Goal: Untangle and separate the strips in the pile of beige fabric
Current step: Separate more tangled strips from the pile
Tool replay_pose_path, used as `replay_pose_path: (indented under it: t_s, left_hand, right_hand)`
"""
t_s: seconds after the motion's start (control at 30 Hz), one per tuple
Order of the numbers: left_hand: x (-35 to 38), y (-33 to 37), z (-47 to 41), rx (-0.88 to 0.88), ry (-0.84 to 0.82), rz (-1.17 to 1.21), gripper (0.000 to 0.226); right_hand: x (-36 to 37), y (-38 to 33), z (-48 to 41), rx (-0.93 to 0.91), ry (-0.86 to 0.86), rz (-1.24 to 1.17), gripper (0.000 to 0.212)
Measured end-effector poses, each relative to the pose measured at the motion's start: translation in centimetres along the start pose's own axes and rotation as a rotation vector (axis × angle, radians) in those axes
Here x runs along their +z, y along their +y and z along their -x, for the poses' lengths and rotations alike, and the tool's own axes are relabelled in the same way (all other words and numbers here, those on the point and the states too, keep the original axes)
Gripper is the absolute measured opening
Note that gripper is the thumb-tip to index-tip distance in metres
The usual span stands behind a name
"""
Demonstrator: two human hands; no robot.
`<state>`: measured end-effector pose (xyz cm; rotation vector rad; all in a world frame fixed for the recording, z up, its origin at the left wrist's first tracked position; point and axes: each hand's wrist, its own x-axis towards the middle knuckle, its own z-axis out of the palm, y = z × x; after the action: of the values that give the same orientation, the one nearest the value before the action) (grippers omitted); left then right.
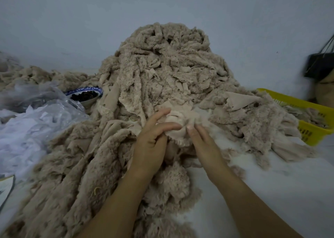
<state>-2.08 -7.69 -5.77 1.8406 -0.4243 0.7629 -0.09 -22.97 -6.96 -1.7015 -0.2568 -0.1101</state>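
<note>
1 strip (pixel 178 119) edge pinched, left hand (pixel 150 143), right hand (pixel 202 141), white surface (pixel 271 183) right

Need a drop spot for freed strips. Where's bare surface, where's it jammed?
Free: the white surface right of the right hand, bordered by the fabric pile and yellow basket; a narrow wedge between the forearms. Crowded: everything left of the left hand, with fabric, plastic bags and a bowl. Both hands pinch one fabric piece.

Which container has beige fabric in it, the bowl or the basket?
The yellow basket on the right; the blue-rimmed bowl on the left holds something dark instead.
</note>
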Motion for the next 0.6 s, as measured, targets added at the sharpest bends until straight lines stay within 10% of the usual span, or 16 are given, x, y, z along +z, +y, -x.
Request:
replay_pose_path:
  t_s: [0.3,0.5,0.6]
  left_hand:
    - [0.2,-1.9,-0.3,-0.133,-0.258,-0.435,0.059]
    - [-1.4,-2.6,-0.7,-0.262,0.163,-0.382,0.042]
    - [-1.8,-2.3,-0.9,-0.128,0.098,-0.421,0.047]
  right_hand:
    - [-0.9,0.2,-0.9,0.131,0.098,-0.508,0.026]
    - [-1.2,0.1,-1.1,0.194,0.146,-0.580,0.033]
    - [-1.4,0.1,-1.2,0.189,0.163,-0.574,0.028]
